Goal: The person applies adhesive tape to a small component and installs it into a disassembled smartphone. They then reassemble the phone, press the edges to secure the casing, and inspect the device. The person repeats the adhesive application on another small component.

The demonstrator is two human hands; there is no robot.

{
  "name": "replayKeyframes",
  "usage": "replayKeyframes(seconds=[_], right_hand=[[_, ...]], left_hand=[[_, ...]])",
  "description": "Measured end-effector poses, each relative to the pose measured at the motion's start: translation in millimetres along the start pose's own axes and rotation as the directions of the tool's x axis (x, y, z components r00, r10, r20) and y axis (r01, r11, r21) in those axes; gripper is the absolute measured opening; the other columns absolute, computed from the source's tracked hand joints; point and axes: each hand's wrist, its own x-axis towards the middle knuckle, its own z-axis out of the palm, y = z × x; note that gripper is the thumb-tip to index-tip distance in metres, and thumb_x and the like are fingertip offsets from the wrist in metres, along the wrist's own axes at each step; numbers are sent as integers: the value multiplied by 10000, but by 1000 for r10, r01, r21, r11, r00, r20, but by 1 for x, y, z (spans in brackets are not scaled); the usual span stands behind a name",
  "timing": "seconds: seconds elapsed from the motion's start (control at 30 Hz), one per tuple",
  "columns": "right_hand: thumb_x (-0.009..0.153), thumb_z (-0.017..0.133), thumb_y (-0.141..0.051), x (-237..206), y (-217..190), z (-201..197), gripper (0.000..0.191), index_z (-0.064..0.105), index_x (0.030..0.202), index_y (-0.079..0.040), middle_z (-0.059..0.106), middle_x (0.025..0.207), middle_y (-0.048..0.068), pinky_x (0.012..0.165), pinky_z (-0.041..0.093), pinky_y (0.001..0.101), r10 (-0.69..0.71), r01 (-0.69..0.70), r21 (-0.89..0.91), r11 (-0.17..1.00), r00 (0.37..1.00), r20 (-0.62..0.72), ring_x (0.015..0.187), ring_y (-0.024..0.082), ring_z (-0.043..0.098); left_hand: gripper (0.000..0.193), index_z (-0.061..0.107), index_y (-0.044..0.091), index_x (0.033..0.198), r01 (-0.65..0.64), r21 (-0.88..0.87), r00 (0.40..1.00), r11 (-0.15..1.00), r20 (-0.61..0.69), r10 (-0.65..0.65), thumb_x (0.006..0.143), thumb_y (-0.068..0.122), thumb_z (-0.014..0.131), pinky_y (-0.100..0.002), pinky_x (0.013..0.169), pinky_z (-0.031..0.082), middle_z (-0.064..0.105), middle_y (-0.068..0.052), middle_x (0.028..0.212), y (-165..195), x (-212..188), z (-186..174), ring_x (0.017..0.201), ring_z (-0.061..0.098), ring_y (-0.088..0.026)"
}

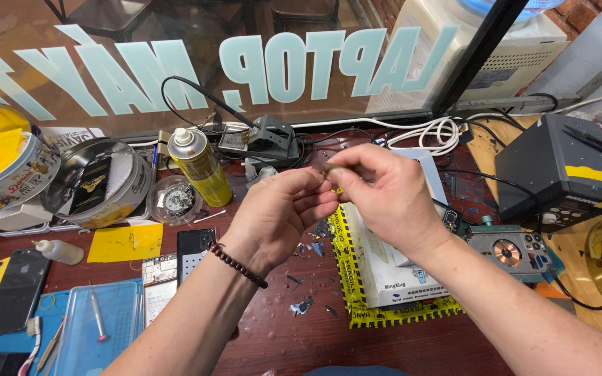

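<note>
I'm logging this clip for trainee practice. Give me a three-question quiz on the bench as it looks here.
1. True or false: the left hand and right hand meet at the fingertips above the bench.
2. Which wrist wears the dark bead bracelet?
3. The yellow spray can stands: A) beside the round tin, B) on the black box.

Key: 1 true; 2 left; 3 A.

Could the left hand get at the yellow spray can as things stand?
Probably yes. The spray can stands upright just left of the left hand, with bare tabletop between them. But its fingertips are pinched with the right hand on something tiny.
</note>
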Motion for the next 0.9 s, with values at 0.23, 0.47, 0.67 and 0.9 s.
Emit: replayKeyframes(seconds=[0.23, 0.47, 0.67, 0.9], right_hand=[[971, 647, -61, 7, -1, -7, 265, 620, 1233, -83, 734, 887, 86, 613, 608, 255, 262, -252, 78, 964, 952, -157, 751, 109, 732], [891, 705, -47, -2, -13, 1, 126, 769, 999, -29, 733, 944, 47, 605, 562, 256, -85, 46, -259, 965, 986, -141, 765, 108, 707], [902, 735, -53, -4, -22, 3, 143, 759, 1042, -41, 713, 987, 76, 695, 572, 287, -333, 264, -456, 850, 940, -77, 846, 175, 724], [909, 718, -31, -1, -23, -5, 65, 741, 970, -39, 711, 956, 70, 703, 579, 309, -364, 299, -490, 819, 930, -40, 826, 189, 729]], left_hand=[[135, 652, 53, 1040, -23, -24, 997, 999, 75, 25, 919, 105, 680, -350, 809, 631, 734, -111, 1007, 2, -2, -1, 895, 738, -210], [176, 684, 127, 1102, -62, -94, 986, 994, 146, 76, 939, 189, 708, -416, 961, 513, 710, 13, 1044, -3, -5, 0, 987, 638, -120], [185, 700, 170, 1086, 29, -202, 989, 979, 146, 1, 912, 230, 719, -408, 1003, 492, 685, 45, 1065, -11, -6, 6, 1080, 605, -125], [149, 710, 131, 1010, 50, -141, 996, 989, 74, -39, 890, 218, 700, -427, 959, 525, 709, 17, 998, -11, -10, 8, 1004, 637, -141]])
